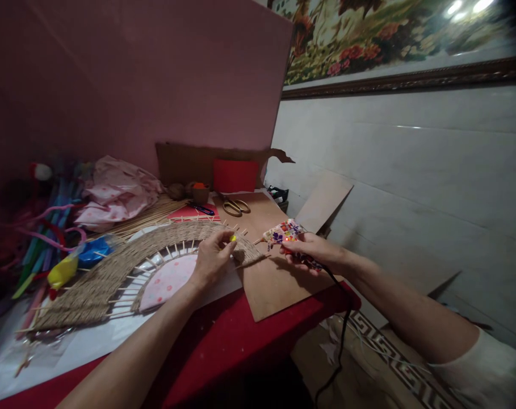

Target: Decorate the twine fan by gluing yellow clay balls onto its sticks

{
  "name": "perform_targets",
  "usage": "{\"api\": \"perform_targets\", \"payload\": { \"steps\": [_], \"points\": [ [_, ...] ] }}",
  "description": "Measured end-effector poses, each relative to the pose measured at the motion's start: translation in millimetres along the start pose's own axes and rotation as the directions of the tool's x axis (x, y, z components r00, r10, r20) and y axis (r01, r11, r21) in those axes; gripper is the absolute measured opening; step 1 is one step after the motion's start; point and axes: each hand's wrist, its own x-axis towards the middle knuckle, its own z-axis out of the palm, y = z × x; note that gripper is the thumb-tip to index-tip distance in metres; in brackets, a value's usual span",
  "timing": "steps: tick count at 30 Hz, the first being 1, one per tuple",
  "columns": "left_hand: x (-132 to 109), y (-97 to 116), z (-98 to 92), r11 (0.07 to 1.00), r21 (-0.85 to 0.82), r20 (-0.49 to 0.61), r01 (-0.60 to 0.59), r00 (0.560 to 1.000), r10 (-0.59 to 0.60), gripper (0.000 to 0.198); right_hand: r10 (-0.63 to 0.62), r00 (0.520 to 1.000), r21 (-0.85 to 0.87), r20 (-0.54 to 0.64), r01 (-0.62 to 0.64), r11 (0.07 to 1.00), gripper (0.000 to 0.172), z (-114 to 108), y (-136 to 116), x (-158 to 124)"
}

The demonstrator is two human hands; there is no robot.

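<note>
Left hand (213, 258) pinches a yellow bit (233, 238) at the right end of the fan (93, 272), which lies lengthwise along the worktop's (227, 335) front edge; right hand (315, 250), farther off, grips the glue gun (281, 232), nozzle fanward.

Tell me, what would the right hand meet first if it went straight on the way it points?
Most likely the right end of the woven fan-shaped piece: the flower-patterned tool in the right hand points that way. Depth is unclear, so it might pass just above.

Right sleeve (485, 369) off-white; forearms (405, 304) bare; left hand (212, 258), right hand (319, 249) bare
</note>
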Motion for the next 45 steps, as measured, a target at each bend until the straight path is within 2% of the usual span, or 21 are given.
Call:
{"api": "perform_targets", "payload": {
  "steps": [4,8,14,22,45],
  "points": [
    [0,1,0.0,1.000,0.001,0.005,-0.005,1.000,0.005,0.017,0.009,1.000,-0.045,0.016,-0.008,0.999,0.034,1,4,10],
    [-1,3,-0.7,1.000,0.002,0.012,-0.002,1.000,0.002,0.015,0.039,0.996,-0.111,0.075,-0.030,0.993,0.031,3,5,17],
    [-2,3,-0.5,1.000,0.020,0.005,0.002,1.000,-0.002,0.015,0.061,0.993,-0.150,0.098,-0.046,0.988,0.029,10,4,22],
    [-2,4,-0.3,1.000,0.020,-0.001,0.012,1.000,-0.012,0.014,0.070,0.997,-0.168,0.034,-0.063,0.984,0.029,14,-3,24],
    [-3,6,0.0,1.000,0.005,0.003,0.024,1.000,-0.024,0.014,0.095,0.995,-0.194,0.024,-0.089,0.977,0.025,18,-8,23]
  ]
}}
